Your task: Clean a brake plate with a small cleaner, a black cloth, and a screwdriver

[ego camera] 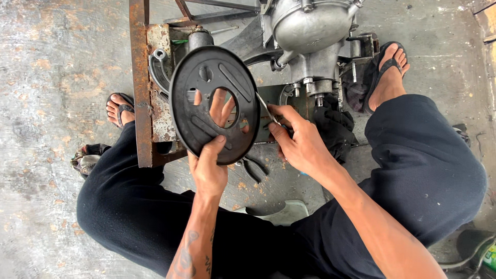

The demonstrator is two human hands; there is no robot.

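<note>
Seated on a concrete floor [51,77], a person holds a round black metal plate [206,88] upright w/ the left hand [208,168], thumb on its near face, fingers showing thru the centre hole. The right hand [299,144] pinches a thin metal tool [266,108] against the plate's right rim. Step in hand looks like scraping or prying at that rim; next move likely needs steady grip & light pressure. Far side: grey engine casing [310,31] on a rusty frame [140,82]. Pliers [253,168] lie near.
</note>
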